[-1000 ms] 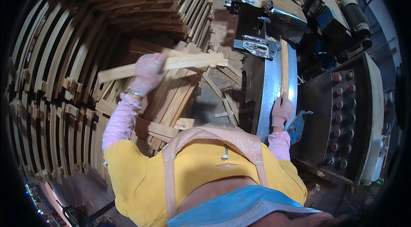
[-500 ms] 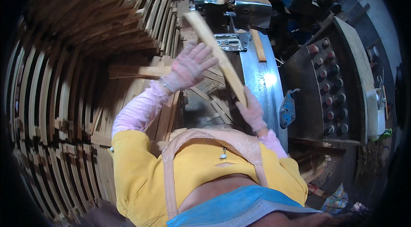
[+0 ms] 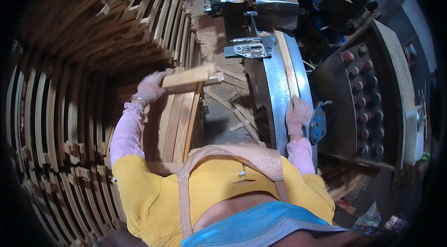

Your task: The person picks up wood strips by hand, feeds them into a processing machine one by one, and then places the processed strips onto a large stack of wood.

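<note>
My left hand [image 3: 149, 87], in a pale knit glove, is closed around one end of a short wooden board [image 3: 188, 78], which is slightly blurred. Under it lies a stack of long wooden boards [image 3: 176, 123]. On the shiny metal bed [image 3: 278, 79] of a machine, a wooden strip [image 3: 287, 63] lies lengthwise, pointing away from me. My right hand [image 3: 299, 113], gloved too, has its fingers curled at the near end of that strip. A metal guide bracket [image 3: 253, 47] sits across the bed's far left side.
Tall stacks of wooden strips [image 3: 70, 102] line the left. Loose offcuts [image 3: 244, 121] and sawdust [image 3: 212, 37] cover the floor between stack and machine. A blue metal bracket [image 3: 318, 123] stands beside my right hand. Farther right is a control panel [image 3: 363, 88] with several buttons.
My right hand has lowered the strip onto the metal bed, moving right. My left hand, open beside the strip before, has moved left and closed on a short board.
</note>
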A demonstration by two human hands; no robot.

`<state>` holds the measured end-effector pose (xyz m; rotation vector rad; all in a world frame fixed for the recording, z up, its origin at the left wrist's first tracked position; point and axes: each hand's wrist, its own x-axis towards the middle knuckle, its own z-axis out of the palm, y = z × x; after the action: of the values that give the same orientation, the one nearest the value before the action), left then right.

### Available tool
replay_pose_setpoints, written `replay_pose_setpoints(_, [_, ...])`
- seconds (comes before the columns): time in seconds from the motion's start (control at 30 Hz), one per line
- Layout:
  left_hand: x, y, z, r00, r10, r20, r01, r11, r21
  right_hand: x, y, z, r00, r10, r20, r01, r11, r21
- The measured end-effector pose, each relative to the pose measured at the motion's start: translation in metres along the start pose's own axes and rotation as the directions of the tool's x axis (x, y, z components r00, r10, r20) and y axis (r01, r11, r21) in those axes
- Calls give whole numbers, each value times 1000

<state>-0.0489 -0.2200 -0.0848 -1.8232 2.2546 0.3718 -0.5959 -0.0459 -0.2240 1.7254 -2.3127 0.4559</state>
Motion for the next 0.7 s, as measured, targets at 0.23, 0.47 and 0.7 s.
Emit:
replay_pose_setpoints(0.23, [31, 84, -96, 964, 5, -264, -150, 833, -533, 102, -19, 48, 997, -79, 9, 78, 993, 86])
replay_pose_setpoints(0.47, [74, 202, -79, 937, 104, -333, -314, -161, -936, 68, -135, -67, 789, -561, 252, -28, 377, 926])
replay_pose_setpoints(0.7, [57, 318, 16, 906, 422, 17, 9, 20, -1000, -91, -53, -76, 950, 45, 310, -252, 698, 670])
